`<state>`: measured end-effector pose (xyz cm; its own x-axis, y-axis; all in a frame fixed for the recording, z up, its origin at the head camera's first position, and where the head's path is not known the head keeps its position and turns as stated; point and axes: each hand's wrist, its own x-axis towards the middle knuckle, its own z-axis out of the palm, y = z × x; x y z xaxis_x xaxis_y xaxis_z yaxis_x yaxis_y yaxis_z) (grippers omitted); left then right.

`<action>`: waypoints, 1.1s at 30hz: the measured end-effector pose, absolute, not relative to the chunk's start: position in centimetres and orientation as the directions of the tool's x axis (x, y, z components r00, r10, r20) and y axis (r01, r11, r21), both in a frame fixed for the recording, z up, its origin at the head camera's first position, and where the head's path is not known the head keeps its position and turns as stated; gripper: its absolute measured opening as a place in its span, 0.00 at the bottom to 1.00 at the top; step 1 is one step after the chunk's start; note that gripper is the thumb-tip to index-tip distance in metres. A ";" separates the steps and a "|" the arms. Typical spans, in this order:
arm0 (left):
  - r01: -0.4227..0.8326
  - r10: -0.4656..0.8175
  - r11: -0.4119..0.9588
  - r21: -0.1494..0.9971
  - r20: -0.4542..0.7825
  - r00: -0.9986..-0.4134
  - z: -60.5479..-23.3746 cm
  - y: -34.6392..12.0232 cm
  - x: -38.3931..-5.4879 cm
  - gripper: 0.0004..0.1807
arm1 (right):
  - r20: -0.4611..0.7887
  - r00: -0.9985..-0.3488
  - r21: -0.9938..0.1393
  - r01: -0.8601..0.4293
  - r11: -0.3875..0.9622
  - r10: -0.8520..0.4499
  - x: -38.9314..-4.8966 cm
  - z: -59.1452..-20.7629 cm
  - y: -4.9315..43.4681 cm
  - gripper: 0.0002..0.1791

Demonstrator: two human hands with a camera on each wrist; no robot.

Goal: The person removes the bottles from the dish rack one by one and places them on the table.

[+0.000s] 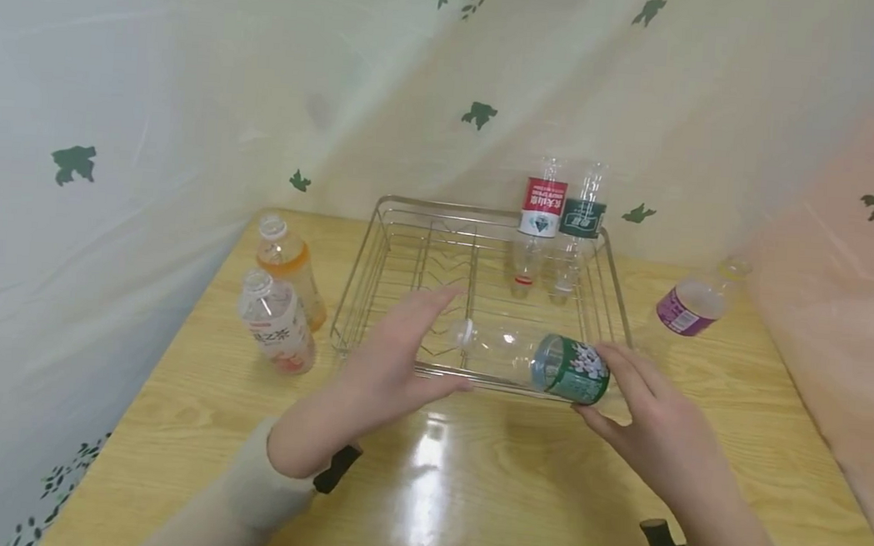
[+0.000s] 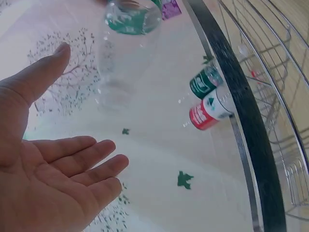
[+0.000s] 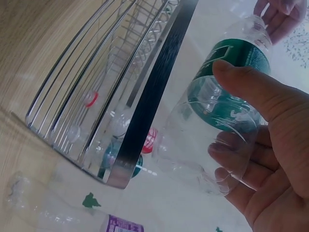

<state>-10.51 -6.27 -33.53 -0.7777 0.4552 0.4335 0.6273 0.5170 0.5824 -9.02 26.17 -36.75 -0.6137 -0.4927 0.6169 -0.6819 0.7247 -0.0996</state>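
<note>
Where your right hand [image 1: 660, 429] curls its thumb and fingers: they are clamped on a clear bottle with a green flowered label [image 1: 551, 365], near its labelled end, thumb on one side and fingers on the other.
Bottle in your grip: lies sideways in the air, running leftward from your right fingertips, its neck just beside your left fingertips.
Left hand [image 1: 395, 346]: your thumb and fingers are spread well apart, the gap facing the bottle's neck.
Silver wire rack [image 1: 448, 207]: stretches beyond your fingers, its near edge seen behind the bottle.
Upside-down pair: past your right fingertips, at the rack's far right corner, a red-and-white-labelled bottle [image 1: 543, 206] stands neck down beside a dark-green-labelled bottle [image 1: 582, 218].
Left-side pair: left of your left fingers, an orange-tinted bottle [image 1: 287, 264] and a pale-labelled bottle [image 1: 278, 322] stand upright on the wooden table [image 1: 193, 458].
Purple-labelled bottle [image 1: 693, 310]: on the table, farther right than your right fingertips.
Pale curtain [image 1: 269, 71]: hangs beyond everything your fingers reach, patterned with green shapes.
</note>
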 end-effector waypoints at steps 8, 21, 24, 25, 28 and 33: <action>0.475 0.301 0.593 0.650 0.368 -0.880 -34.6 -8.8 -10.4 0.58 | 0.652 -0.616 -0.097 -0.646 0.757 -0.443 -8.9 -36.8 27.2 0.42; 0.288 0.187 0.600 0.746 0.219 -0.958 -37.5 -11.5 -10.8 0.67 | 0.790 -0.530 -0.156 -0.658 0.737 -0.306 -9.0 -36.9 28.6 0.44; 0.267 0.147 0.585 0.765 0.224 -0.963 -38.2 -12.0 -11.1 0.68 | 0.794 -0.538 -0.180 -0.651 0.737 -0.281 -8.9 -36.9 29.0 0.45; 0.270 0.137 0.577 0.771 0.234 -0.963 -38.4 -12.1 -11.2 0.67 | 0.793 -0.545 -0.188 -0.645 0.740 -0.273 -8.9 -37.0 29.1 0.46; 0.254 0.095 0.584 0.771 0.246 -0.965 -39.0 -12.4 -11.5 0.67 | 0.788 -0.566 -0.218 -0.626 0.749 -0.244 -8.8 -37.3 29.5 0.48; 0.172 0.045 0.605 0.777 0.182 -0.982 -40.0 -13.1 -11.8 0.70 | 0.778 -0.600 -0.263 -0.583 0.769 -0.189 -8.8 -38.0 30.5 0.49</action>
